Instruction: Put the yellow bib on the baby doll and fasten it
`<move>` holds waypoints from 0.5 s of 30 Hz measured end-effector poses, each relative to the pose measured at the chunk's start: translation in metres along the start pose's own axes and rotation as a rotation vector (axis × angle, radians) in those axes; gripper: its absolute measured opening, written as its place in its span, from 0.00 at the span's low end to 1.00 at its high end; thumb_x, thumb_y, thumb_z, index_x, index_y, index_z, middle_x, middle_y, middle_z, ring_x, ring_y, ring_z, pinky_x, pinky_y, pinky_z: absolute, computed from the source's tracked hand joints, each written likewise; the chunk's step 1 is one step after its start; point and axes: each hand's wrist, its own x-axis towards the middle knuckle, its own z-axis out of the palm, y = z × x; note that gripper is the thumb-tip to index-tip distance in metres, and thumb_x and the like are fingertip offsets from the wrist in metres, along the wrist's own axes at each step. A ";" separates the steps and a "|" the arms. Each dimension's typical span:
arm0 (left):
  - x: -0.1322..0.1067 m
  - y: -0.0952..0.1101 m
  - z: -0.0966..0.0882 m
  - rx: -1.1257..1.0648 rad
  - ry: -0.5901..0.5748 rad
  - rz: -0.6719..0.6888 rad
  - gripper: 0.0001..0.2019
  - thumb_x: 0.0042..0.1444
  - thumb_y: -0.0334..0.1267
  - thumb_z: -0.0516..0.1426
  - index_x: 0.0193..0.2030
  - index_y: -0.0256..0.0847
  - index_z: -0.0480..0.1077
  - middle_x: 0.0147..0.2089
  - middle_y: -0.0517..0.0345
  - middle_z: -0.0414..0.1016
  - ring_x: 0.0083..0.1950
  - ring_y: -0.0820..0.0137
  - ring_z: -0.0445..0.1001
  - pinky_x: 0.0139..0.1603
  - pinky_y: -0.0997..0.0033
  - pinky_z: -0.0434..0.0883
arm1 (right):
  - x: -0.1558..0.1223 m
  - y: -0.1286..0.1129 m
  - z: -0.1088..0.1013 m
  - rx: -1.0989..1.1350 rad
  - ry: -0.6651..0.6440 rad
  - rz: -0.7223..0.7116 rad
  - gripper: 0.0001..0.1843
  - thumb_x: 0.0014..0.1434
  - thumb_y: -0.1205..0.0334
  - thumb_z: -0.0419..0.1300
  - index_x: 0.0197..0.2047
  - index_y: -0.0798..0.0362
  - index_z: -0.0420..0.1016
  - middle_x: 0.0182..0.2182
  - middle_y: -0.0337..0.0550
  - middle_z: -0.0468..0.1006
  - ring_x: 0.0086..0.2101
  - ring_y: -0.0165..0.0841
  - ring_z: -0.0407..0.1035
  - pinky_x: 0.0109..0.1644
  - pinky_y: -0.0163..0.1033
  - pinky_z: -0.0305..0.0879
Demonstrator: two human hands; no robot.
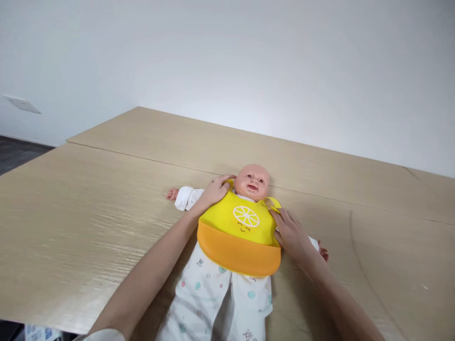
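A baby doll [251, 181] in white patterned clothes lies on its back on a light wooden table [88, 208]. A yellow bib [241, 227] with an orange pocket and a lemon face covers its chest. My left hand [215, 189] is curled over the bib's strap at the doll's left-side shoulder, by the neck. My right hand [289, 232] rests at the other shoulder, its fingertips pinching the bib's yellow strap end [272, 203]. The doll's arms stretch out sideways under my hands.
The table is made of joined panels with a seam [142, 158] running behind the doll's head. A white wall [249, 61] stands behind it. Dark floor [17, 151] shows at far left, beyond the table edge.
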 end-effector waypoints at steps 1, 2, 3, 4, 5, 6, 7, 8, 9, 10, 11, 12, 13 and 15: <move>0.000 0.000 0.001 0.007 0.009 -0.003 0.21 0.53 0.32 0.43 0.53 0.40 0.65 0.54 0.59 0.67 0.55 0.70 0.63 0.58 0.72 0.58 | 0.002 0.001 0.001 -0.017 0.004 0.004 0.27 0.49 0.70 0.45 0.54 0.58 0.61 0.47 0.47 0.63 0.46 0.37 0.57 0.50 0.44 0.62; -0.001 0.001 0.001 0.012 0.019 -0.006 0.21 0.53 0.32 0.43 0.52 0.40 0.65 0.53 0.59 0.67 0.55 0.69 0.63 0.58 0.71 0.58 | 0.005 0.003 0.001 -0.028 0.008 0.008 0.26 0.50 0.71 0.45 0.54 0.58 0.61 0.47 0.47 0.63 0.45 0.38 0.57 0.50 0.44 0.62; -0.001 0.002 0.002 0.015 0.033 -0.012 0.21 0.53 0.33 0.43 0.52 0.40 0.65 0.53 0.58 0.68 0.55 0.69 0.64 0.57 0.71 0.59 | 0.008 0.006 0.001 -0.033 0.012 0.009 0.26 0.50 0.71 0.46 0.54 0.58 0.61 0.47 0.48 0.63 0.46 0.38 0.57 0.50 0.43 0.62; -0.002 0.002 0.004 0.017 0.056 -0.027 0.21 0.53 0.33 0.43 0.51 0.39 0.66 0.52 0.57 0.69 0.54 0.69 0.65 0.57 0.71 0.59 | 0.011 0.011 0.000 -0.034 0.014 0.002 0.26 0.50 0.71 0.46 0.54 0.59 0.61 0.48 0.48 0.62 0.46 0.38 0.57 0.51 0.43 0.61; -0.002 0.003 0.005 0.020 0.084 -0.047 0.20 0.53 0.33 0.43 0.51 0.38 0.66 0.51 0.56 0.69 0.53 0.68 0.65 0.56 0.71 0.60 | 0.016 0.016 -0.001 -0.031 0.017 -0.012 0.26 0.50 0.72 0.46 0.54 0.59 0.61 0.49 0.48 0.62 0.47 0.37 0.56 0.52 0.43 0.60; -0.002 0.004 0.006 0.023 0.115 -0.066 0.20 0.54 0.33 0.43 0.50 0.38 0.67 0.51 0.55 0.70 0.53 0.67 0.66 0.55 0.70 0.60 | 0.021 0.022 -0.002 -0.024 0.019 -0.034 0.26 0.50 0.72 0.46 0.54 0.59 0.60 0.49 0.48 0.61 0.47 0.37 0.55 0.53 0.43 0.59; -0.002 0.005 0.008 0.027 0.145 -0.084 0.19 0.54 0.33 0.43 0.50 0.37 0.67 0.51 0.54 0.70 0.52 0.67 0.66 0.55 0.69 0.61 | 0.026 0.028 -0.004 -0.012 0.017 -0.061 0.27 0.50 0.72 0.46 0.55 0.59 0.60 0.50 0.47 0.60 0.48 0.37 0.55 0.53 0.42 0.58; -0.001 0.005 0.009 0.033 0.173 -0.100 0.19 0.54 0.33 0.43 0.49 0.37 0.67 0.50 0.54 0.70 0.52 0.66 0.66 0.55 0.69 0.61 | 0.031 0.033 -0.005 0.006 0.014 -0.091 0.27 0.51 0.71 0.46 0.55 0.58 0.59 0.50 0.47 0.60 0.48 0.36 0.55 0.54 0.42 0.58; -0.001 0.004 0.011 0.039 0.192 -0.113 0.19 0.54 0.33 0.43 0.49 0.37 0.67 0.50 0.54 0.70 0.51 0.66 0.67 0.54 0.68 0.61 | 0.036 0.038 -0.006 0.027 0.012 -0.116 0.27 0.51 0.71 0.46 0.56 0.57 0.58 0.51 0.46 0.60 0.48 0.36 0.54 0.55 0.41 0.57; 0.000 0.003 0.011 0.043 0.205 -0.120 0.19 0.54 0.33 0.43 0.49 0.38 0.67 0.50 0.54 0.70 0.51 0.66 0.67 0.54 0.68 0.62 | 0.041 0.042 -0.006 0.047 0.015 -0.132 0.27 0.52 0.71 0.45 0.57 0.57 0.57 0.51 0.46 0.60 0.49 0.35 0.54 0.55 0.41 0.56; 0.001 0.002 0.012 0.044 0.215 -0.124 0.19 0.54 0.33 0.44 0.49 0.38 0.67 0.50 0.55 0.70 0.51 0.66 0.67 0.54 0.67 0.62 | 0.045 0.044 -0.006 0.065 0.017 -0.136 0.28 0.51 0.72 0.45 0.57 0.56 0.57 0.51 0.45 0.59 0.49 0.34 0.53 0.56 0.40 0.55; 0.002 0.001 0.012 0.043 0.224 -0.125 0.19 0.54 0.33 0.44 0.49 0.39 0.67 0.50 0.55 0.70 0.51 0.66 0.67 0.54 0.67 0.62 | 0.048 0.046 -0.006 0.076 0.017 -0.131 0.28 0.51 0.72 0.45 0.57 0.56 0.57 0.51 0.45 0.59 0.50 0.34 0.53 0.57 0.40 0.54; 0.004 -0.001 0.011 0.038 0.227 -0.121 0.19 0.54 0.33 0.44 0.49 0.39 0.67 0.50 0.56 0.70 0.51 0.67 0.67 0.54 0.67 0.61 | 0.050 0.047 -0.005 0.083 0.018 -0.120 0.29 0.50 0.73 0.45 0.57 0.56 0.57 0.52 0.45 0.59 0.51 0.34 0.53 0.57 0.40 0.54; 0.008 -0.005 0.010 0.017 0.218 -0.090 0.19 0.53 0.32 0.44 0.49 0.39 0.67 0.50 0.56 0.70 0.51 0.68 0.67 0.55 0.68 0.61 | 0.051 0.046 -0.001 0.093 0.015 -0.097 0.29 0.50 0.72 0.45 0.57 0.56 0.56 0.53 0.45 0.58 0.52 0.35 0.52 0.58 0.41 0.53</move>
